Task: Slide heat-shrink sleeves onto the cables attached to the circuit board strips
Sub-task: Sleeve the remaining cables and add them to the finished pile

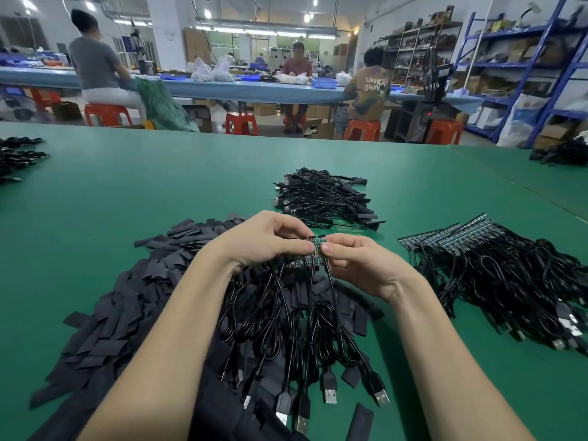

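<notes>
My left hand (264, 240) and right hand (359, 265) pinch circuit board strip (313, 253) above table (127, 192); cables (286, 313) dangle; my fingers hide most of strip; sleeves (127, 313) beneath forearm.

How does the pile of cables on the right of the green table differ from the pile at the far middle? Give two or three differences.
The right pile has its cables joined to circuit board strips fanned out at its far edge; the far pile shows no strips. The right pile is larger and lies spread out, while the far pile is a smaller, tighter heap. Both are black cables with USB plugs, lying untouched on the table.
</notes>
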`<action>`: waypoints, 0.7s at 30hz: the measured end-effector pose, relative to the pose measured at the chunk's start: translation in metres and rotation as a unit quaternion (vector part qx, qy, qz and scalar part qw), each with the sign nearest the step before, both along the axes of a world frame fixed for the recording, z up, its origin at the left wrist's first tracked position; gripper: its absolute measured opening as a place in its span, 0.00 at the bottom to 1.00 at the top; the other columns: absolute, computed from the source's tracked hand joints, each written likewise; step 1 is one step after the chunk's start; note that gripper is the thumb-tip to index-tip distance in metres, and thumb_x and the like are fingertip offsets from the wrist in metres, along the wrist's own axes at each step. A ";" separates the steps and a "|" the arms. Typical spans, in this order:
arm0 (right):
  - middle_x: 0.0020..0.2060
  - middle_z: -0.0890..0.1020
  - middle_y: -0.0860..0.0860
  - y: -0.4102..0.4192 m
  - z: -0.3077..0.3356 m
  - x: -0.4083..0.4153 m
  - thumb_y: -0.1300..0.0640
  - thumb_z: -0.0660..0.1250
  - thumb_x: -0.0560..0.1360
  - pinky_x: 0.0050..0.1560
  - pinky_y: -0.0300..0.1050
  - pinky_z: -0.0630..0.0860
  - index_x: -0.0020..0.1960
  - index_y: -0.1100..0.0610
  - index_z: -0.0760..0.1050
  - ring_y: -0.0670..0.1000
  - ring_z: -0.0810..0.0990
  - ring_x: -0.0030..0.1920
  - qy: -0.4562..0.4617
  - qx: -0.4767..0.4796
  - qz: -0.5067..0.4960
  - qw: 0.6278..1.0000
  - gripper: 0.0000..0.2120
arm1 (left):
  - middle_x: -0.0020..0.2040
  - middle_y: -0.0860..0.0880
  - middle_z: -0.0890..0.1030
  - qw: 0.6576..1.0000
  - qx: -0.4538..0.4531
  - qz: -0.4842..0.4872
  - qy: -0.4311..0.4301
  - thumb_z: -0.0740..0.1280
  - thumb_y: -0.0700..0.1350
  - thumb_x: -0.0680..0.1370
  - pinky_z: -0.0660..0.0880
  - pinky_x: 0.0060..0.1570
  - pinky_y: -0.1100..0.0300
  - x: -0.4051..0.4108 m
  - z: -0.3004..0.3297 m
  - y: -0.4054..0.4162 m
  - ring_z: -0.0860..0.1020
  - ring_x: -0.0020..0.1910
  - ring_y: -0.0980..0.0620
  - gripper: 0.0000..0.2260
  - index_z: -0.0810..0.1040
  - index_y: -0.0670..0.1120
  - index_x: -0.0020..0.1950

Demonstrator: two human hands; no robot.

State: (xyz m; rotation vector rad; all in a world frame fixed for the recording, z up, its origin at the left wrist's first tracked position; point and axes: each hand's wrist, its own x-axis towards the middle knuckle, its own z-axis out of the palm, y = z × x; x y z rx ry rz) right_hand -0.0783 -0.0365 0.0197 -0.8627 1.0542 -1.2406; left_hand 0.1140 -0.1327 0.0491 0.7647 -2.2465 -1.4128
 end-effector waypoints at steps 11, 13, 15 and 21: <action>0.42 0.85 0.54 0.001 -0.008 0.000 0.64 0.70 0.70 0.37 0.38 0.80 0.50 0.61 0.84 0.46 0.83 0.37 -0.084 0.012 0.036 0.996 0.10 | 0.51 0.49 0.87 0.999 0.035 -0.031 0.008 0.74 0.43 0.77 0.75 0.60 0.60 -0.001 0.000 0.004 0.82 0.49 0.56 0.05 0.84 0.47 0.52; 0.40 0.86 0.52 0.002 -0.007 0.000 0.64 0.74 0.68 0.35 0.37 0.80 0.46 0.58 0.85 0.45 0.82 0.34 -0.097 0.011 0.034 0.995 0.07 | 0.52 0.49 0.87 0.999 0.035 -0.036 0.007 0.74 0.44 0.76 0.74 0.62 0.60 0.000 0.001 0.005 0.82 0.51 0.56 0.05 0.85 0.49 0.52; 0.41 0.85 0.52 0.002 -0.006 -0.002 0.62 0.78 0.65 0.38 0.38 0.80 0.45 0.56 0.85 0.45 0.82 0.36 -0.098 0.017 0.007 0.995 0.09 | 0.51 0.51 0.87 0.999 0.027 -0.022 -0.006 0.75 0.46 0.76 0.73 0.60 0.62 0.002 0.002 0.004 0.83 0.50 0.58 0.05 0.85 0.50 0.51; 0.41 0.85 0.47 0.001 0.005 -0.005 0.57 0.79 0.64 0.39 0.36 0.78 0.48 0.51 0.84 0.46 0.80 0.36 -0.023 0.025 -0.047 0.998 0.13 | 0.51 0.54 0.86 0.990 -0.076 0.049 -0.107 0.76 0.49 0.75 0.75 0.61 0.59 0.004 0.000 0.002 0.83 0.51 0.58 0.12 0.83 0.52 0.57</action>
